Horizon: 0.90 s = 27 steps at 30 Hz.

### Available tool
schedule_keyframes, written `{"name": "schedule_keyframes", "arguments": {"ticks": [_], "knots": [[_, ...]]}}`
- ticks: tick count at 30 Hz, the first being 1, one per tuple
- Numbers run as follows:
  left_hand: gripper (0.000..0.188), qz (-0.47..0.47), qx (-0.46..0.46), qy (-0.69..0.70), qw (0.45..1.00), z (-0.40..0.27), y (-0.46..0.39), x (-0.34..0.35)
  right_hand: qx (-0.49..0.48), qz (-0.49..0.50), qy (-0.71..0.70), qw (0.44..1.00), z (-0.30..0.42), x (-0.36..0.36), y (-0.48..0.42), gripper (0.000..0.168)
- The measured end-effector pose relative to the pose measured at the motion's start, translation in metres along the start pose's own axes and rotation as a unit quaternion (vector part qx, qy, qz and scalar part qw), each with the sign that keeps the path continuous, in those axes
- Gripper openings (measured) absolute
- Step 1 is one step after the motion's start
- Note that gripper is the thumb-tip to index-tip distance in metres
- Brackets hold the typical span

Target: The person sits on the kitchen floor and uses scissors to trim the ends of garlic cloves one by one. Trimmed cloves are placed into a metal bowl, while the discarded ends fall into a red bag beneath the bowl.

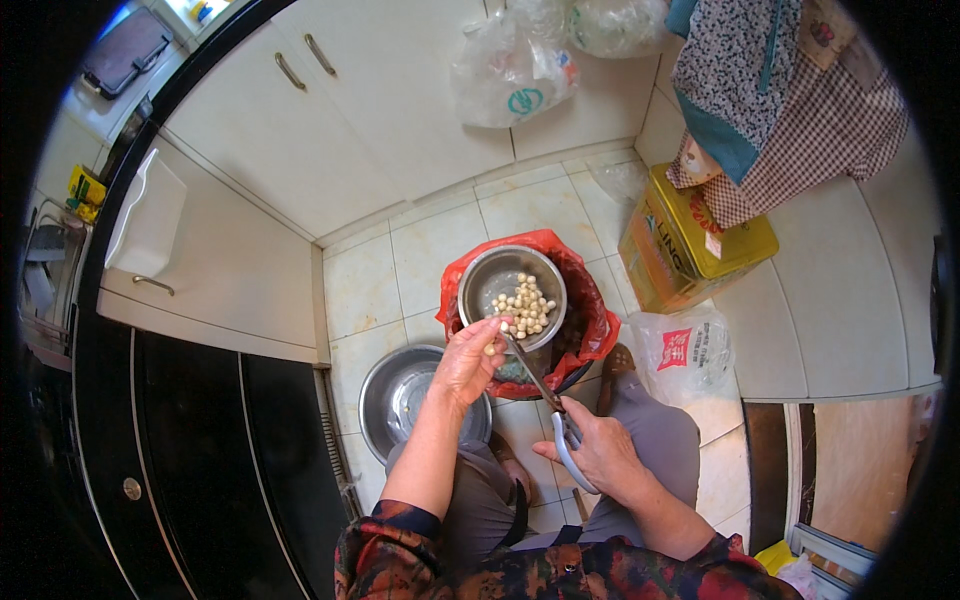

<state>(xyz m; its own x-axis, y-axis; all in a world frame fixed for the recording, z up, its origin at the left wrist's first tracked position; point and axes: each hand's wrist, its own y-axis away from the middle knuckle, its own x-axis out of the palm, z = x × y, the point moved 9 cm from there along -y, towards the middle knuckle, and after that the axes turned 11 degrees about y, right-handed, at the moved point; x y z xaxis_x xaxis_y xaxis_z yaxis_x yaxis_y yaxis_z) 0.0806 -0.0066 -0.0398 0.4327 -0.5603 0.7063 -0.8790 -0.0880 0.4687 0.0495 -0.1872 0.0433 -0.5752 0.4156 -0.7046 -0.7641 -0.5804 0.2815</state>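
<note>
My left hand (469, 361) pinches a small pale round piece (505, 327) between thumb and fingertip, over the near edge of a metal bowl (480, 266). Another such piece (490, 349) shows at its curled fingers. My right hand (604, 450) grips scissors (570, 450) with pale grey handles, their dark blades pointing up-left to the piece in my left fingers. Many round cream-coloured pieces (525, 304) lie in the bowl, which rests over a bin lined with a red plastic bag (600, 330). What the pieces are, I cannot tell.
A larger metal basin (382, 397) stands on the tiled floor at left, beside my legs. Right of the bin are a yellow tin (660, 262) and a clear plastic bag (701, 352). White cabinets (375, 112) and hanging plastic bags (510, 75) stand ahead; cloths (817, 135) hang at upper right.
</note>
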Motion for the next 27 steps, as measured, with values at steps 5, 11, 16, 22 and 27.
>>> {"name": "schedule_keyframes", "arguments": {"ticks": [5,11,16,22,27], "knots": [[0.018,-0.013,0.0,0.005,1.0,0.003,0.001,0.001,0.001,-0.007,0.01,1.0,-0.001,0.0,0.0,0.068],[0.017,-0.003,-0.002,0.01,1.0,0.004,-0.001,0.0,0.016,0.002,0.018,1.0,-0.003,-0.001,0.0,0.07],[0.017,0.001,-0.004,0.007,1.0,0.003,0.0,0.0,0.007,-0.009,0.022,1.0,-0.003,0.0,0.0,0.069],[0.017,0.003,-0.005,0.008,1.0,0.005,-0.001,-0.002,0.007,-0.015,0.014,1.0,-0.006,-0.001,0.0,0.065],[0.019,-0.016,-0.016,0.032,0.999,0.011,0.0,-0.005,0.012,-0.024,0.005,1.0,-0.007,-0.005,-0.001,0.057]]}}
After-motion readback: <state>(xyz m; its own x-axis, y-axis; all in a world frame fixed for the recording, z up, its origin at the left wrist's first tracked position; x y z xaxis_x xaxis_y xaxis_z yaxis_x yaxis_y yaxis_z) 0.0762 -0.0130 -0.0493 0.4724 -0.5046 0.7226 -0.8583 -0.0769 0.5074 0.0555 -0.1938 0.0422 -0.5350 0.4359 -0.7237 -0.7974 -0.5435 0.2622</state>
